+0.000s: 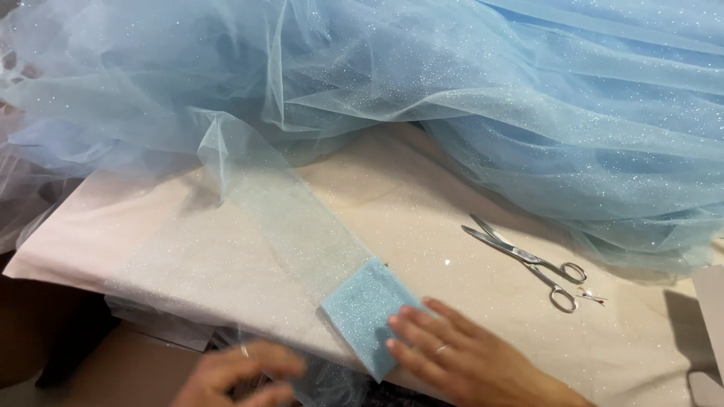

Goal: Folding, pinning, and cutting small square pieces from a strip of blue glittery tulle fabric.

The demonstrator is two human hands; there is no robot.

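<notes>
Head view: right hand (460,358) flat, gripping nothing, pins folded tulle strip (362,313); blurred left hand (241,377), grip unclear; best keep folds square, edges aligned.

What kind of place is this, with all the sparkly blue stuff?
Probably a sewing or dressmaking table. A big heap of glittery blue tulle covers it, metal scissors lie open, and the right hand presses a folded tulle strip.

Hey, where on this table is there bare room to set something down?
Free: the cream table cloth between the folded blue glitter tulle strip and the silver scissors, and left of the strip toward the edge. Crowded: the back, under the heaped blue tulle, and the near edge by both hands.
</notes>
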